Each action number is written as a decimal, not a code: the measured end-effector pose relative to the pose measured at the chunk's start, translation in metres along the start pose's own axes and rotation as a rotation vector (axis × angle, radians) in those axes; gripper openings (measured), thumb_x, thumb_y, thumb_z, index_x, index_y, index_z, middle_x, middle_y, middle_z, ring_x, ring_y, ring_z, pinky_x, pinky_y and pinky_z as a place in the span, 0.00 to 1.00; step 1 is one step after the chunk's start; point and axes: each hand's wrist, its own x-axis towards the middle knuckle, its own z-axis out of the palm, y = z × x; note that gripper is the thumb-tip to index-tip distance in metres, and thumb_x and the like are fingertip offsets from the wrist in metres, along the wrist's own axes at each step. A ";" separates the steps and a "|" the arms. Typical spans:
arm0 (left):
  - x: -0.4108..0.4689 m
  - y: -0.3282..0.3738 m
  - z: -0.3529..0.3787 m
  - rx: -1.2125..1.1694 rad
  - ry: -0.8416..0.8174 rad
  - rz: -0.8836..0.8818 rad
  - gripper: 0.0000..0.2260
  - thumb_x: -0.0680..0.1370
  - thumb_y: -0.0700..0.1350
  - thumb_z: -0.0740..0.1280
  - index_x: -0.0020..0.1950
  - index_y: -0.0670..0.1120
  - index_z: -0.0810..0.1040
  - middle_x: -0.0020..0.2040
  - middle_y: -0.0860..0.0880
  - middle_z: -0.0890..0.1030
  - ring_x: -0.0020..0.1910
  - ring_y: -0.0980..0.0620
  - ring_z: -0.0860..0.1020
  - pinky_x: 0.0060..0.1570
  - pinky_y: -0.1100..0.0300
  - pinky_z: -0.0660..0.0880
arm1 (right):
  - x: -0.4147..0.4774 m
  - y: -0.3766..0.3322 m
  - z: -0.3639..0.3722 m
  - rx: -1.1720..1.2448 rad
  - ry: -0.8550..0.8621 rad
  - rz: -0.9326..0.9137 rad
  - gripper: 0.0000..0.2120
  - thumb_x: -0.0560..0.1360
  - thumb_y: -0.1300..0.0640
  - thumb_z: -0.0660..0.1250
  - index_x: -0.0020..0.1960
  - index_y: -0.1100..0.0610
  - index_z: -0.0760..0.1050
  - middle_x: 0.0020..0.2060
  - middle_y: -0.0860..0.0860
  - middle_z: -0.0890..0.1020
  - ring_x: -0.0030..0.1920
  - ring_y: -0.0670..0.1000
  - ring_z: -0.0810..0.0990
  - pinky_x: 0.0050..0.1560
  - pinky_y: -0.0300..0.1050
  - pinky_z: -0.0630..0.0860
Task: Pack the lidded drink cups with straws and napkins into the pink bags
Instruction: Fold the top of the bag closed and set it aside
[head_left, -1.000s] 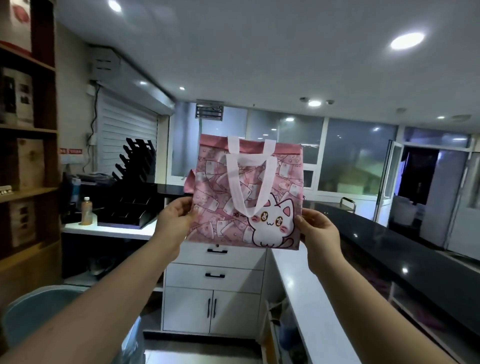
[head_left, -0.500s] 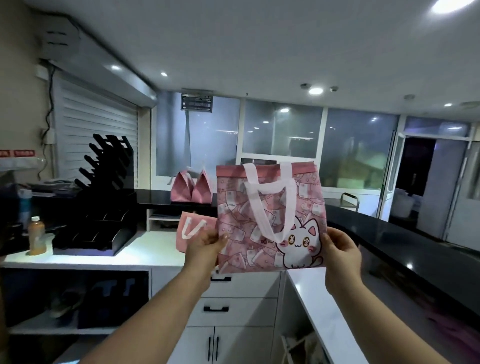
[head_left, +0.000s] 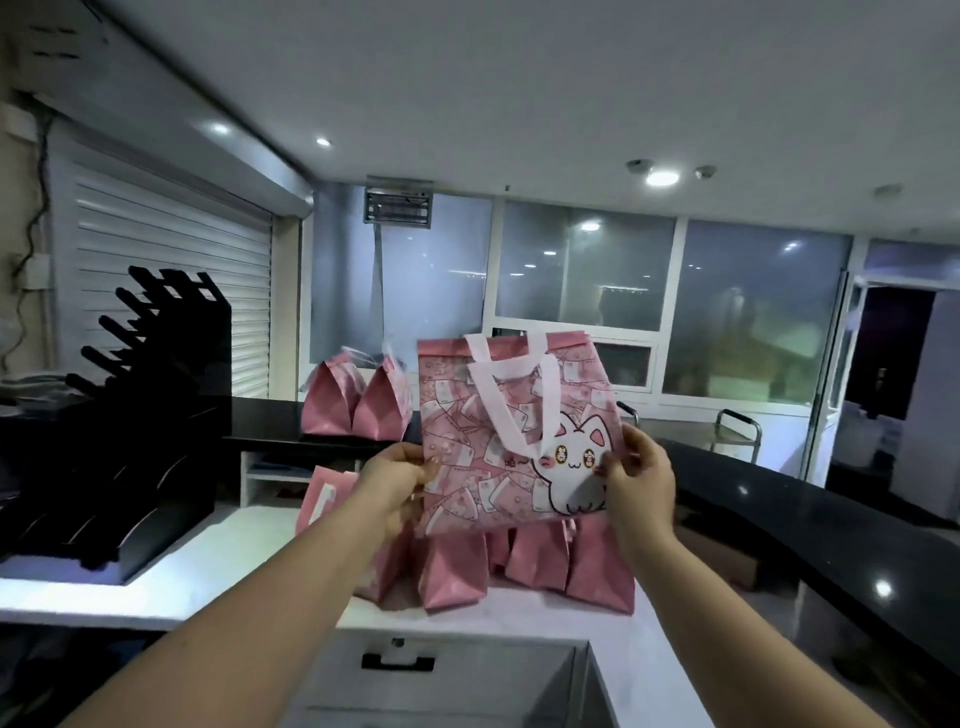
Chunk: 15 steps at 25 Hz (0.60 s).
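- The left hand (head_left: 397, 480) pinches the left edge of a flat pink bag (head_left: 483, 467), with the thumb on the printed front and the fingers behind it.
- The right hand (head_left: 641, 475) pinches the right edge of the same bag, its thumb lying on the white cat print (head_left: 571, 475).
- The two hands are apart, and the bag is stretched flat and upright between them, lifted in the air above the worktop (head_left: 218, 551).
- The bag's pale handles (head_left: 511, 395) hang down over its front, and its top edge is folded closed.
- A group of standing bags (head_left: 457, 571) rests on the white worktop just below and behind the held bag, packed close together.
- Another flat bag (head_left: 314, 501) leans upright behind the left wrist, partly hidden.
- Two closed bags (head_left: 358, 405) stand side by side and touching on the dark counter (head_left: 270, 426) at the back.
- A black rack (head_left: 135, 415) sits on the left end of the worktop, well apart from the bags.
- A drawer with a black handle (head_left: 397, 662) shows below the worktop's front edge.
- A white roller shutter (head_left: 171, 280) covers the wall behind the rack.
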 end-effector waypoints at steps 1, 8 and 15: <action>0.028 0.005 0.006 -0.044 0.037 0.020 0.07 0.76 0.34 0.67 0.46 0.45 0.74 0.40 0.48 0.79 0.35 0.52 0.76 0.29 0.61 0.75 | 0.028 0.008 0.019 -0.088 -0.042 -0.069 0.24 0.74 0.63 0.68 0.69 0.57 0.69 0.63 0.54 0.75 0.62 0.54 0.75 0.66 0.55 0.72; 0.173 -0.013 0.023 -0.206 0.220 0.122 0.08 0.75 0.35 0.69 0.42 0.47 0.75 0.39 0.48 0.80 0.43 0.46 0.80 0.53 0.44 0.79 | 0.079 0.084 0.146 -0.400 -0.438 -0.121 0.44 0.72 0.55 0.72 0.77 0.41 0.48 0.77 0.43 0.47 0.77 0.50 0.48 0.74 0.51 0.51; 0.331 -0.041 0.018 -0.123 0.246 0.200 0.09 0.73 0.39 0.73 0.35 0.47 0.76 0.35 0.50 0.81 0.40 0.46 0.79 0.50 0.42 0.78 | 0.129 0.162 0.276 -0.140 -0.547 0.101 0.45 0.61 0.51 0.77 0.73 0.40 0.59 0.66 0.52 0.71 0.51 0.47 0.79 0.51 0.44 0.79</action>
